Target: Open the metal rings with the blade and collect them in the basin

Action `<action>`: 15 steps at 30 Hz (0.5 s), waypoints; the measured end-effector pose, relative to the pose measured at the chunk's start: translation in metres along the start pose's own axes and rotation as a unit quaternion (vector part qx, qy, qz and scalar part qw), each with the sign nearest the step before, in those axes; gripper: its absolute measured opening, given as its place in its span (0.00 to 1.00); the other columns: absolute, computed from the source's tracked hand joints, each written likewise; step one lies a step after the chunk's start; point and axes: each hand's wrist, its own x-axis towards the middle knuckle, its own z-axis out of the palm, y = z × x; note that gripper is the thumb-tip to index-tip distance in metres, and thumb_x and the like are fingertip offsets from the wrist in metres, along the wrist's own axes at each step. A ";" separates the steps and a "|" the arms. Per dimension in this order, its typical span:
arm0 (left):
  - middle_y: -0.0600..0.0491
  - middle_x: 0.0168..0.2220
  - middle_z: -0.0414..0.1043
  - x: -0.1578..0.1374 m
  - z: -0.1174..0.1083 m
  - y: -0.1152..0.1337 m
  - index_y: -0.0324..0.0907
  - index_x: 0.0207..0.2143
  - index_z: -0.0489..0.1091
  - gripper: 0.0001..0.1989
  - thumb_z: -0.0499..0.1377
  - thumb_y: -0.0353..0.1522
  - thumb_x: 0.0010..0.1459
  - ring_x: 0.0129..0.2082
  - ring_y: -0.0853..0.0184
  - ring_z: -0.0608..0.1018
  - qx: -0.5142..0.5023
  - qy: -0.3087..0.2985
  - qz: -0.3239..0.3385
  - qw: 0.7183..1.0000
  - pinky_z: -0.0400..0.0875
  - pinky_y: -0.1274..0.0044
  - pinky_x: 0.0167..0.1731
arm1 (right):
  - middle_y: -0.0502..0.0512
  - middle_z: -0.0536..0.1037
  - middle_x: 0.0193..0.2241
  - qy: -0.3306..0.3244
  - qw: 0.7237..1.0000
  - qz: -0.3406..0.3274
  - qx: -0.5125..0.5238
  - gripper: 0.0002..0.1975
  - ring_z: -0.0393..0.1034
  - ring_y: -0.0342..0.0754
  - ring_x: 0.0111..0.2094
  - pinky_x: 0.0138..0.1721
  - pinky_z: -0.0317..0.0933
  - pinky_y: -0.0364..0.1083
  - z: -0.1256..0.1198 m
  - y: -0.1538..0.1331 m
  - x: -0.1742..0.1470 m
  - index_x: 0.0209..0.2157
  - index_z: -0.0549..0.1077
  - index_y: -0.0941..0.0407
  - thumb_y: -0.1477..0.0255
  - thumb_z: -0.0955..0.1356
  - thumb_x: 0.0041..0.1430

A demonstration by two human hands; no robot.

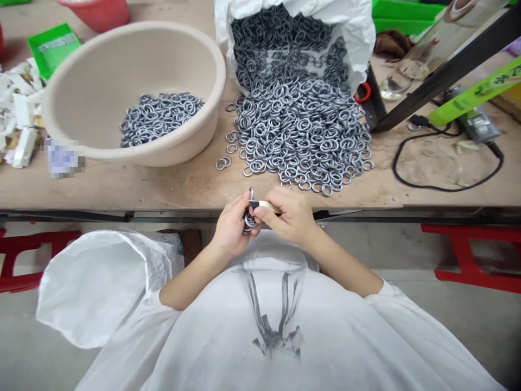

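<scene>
My left hand (233,225) is closed around several grey rings (249,220), with one ring (251,193) standing up at its fingertips. In my right hand (293,217) is a small tool with a pale handle (268,206) and a dark flat blade (254,204); its tip meets the ring by my left fingers. Both hands are together at the table's front edge. Just beyond them, a large heap of grey rings (301,130) spills from a white sack (295,51) lying on its side. More loose rings (163,117) lie in the beige basin (142,155) at the left.
A green tray (52,51) and white scraps (20,119) are at the far left. A dark metal post (443,70), a black cable (448,187) and a clear container (411,68) stand at the right. Below are a white bag (93,288) and red stools (472,260).
</scene>
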 end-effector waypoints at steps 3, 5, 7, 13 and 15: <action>0.59 0.15 0.61 -0.001 0.001 0.001 0.41 0.22 0.60 0.24 0.64 0.49 0.53 0.10 0.76 0.63 0.006 0.012 -0.001 1.000 0.54 0.82 0.09 | 0.51 0.67 0.21 -0.009 1.000 0.004 -0.024 0.27 0.59 0.43 0.25 0.30 0.49 0.46 0.001 -0.002 -0.002 0.23 0.72 0.56 0.51 0.61 0.66; 0.59 0.15 0.62 -0.001 0.001 0.001 0.41 0.22 0.60 0.24 0.64 0.48 0.53 0.10 0.76 0.63 0.012 0.014 0.000 1.000 0.55 0.82 0.10 | 0.50 0.66 0.21 -0.008 0.999 0.008 -0.035 0.27 0.59 0.43 0.25 0.29 0.48 0.45 0.003 -0.003 -0.003 0.22 0.71 0.56 0.51 0.62 0.66; 0.59 0.15 0.62 -0.002 0.001 0.001 0.41 0.21 0.59 0.24 0.63 0.48 0.54 0.10 0.75 0.63 0.016 0.011 0.002 1.000 0.55 0.82 0.10 | 0.50 0.65 0.21 -0.014 0.999 0.012 -0.032 0.27 0.59 0.43 0.25 0.29 0.47 0.45 0.004 -0.001 -0.003 0.21 0.70 0.56 0.51 0.62 0.66; 0.57 0.16 0.62 -0.010 -0.005 0.003 0.39 0.19 0.60 0.23 0.65 0.44 0.53 0.12 0.77 0.63 0.042 -0.094 -0.016 0.995 0.55 0.83 0.11 | 0.47 0.61 0.17 0.067 0.990 0.113 -0.056 0.28 0.54 0.42 0.21 0.27 0.44 0.45 0.000 0.023 0.012 0.20 0.62 0.55 0.51 0.59 0.68; 0.57 0.17 0.62 -0.011 -0.009 0.006 0.39 0.19 0.61 0.23 0.65 0.43 0.54 0.12 0.77 0.63 0.042 -0.094 -0.011 0.995 0.55 0.83 0.11 | 0.49 0.67 0.20 0.068 0.985 0.119 -0.101 0.26 0.59 0.43 0.24 0.28 0.46 0.45 0.001 0.027 0.022 0.23 0.67 0.55 0.52 0.60 0.68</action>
